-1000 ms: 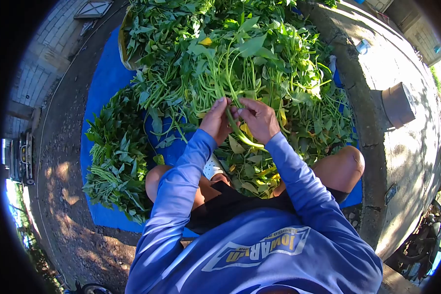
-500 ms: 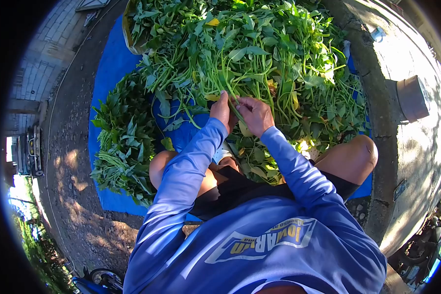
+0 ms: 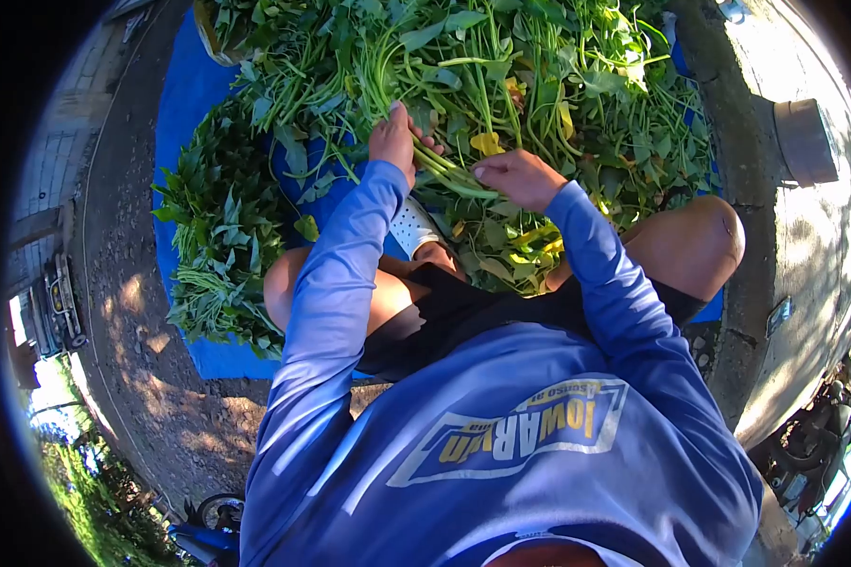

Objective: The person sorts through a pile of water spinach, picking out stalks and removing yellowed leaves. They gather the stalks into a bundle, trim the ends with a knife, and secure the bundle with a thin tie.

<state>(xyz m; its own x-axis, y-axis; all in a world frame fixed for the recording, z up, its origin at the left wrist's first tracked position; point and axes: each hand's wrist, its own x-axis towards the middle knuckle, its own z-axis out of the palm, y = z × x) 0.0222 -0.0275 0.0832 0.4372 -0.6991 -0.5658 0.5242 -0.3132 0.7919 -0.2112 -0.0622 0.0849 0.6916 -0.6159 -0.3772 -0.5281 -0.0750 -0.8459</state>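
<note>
My left hand (image 3: 394,144) is closed around a bunch of long green leafy stems (image 3: 437,167). Their leafy part spreads away from me, and their cut ends point toward my right side. At those ends, my right hand (image 3: 525,180) has thumb and index finger pinched together against the stems; its other fingers are curled in. Beyond both hands lies a big heap of leafy greens (image 3: 529,71), with some yellow leaves (image 3: 487,144) among them.
A blue tarp (image 3: 184,85) lies under the greens. On the left is a stack of bundled greens (image 3: 222,227). My bent knees flank the work area, with a white perforated shoe (image 3: 412,227) between them. A concrete ledge (image 3: 808,274) with a brown block (image 3: 804,142) borders the right.
My hands have moved apart: the left went up and left with the stems, the right shifted right toward their cut ends. The view has also shifted slightly.
</note>
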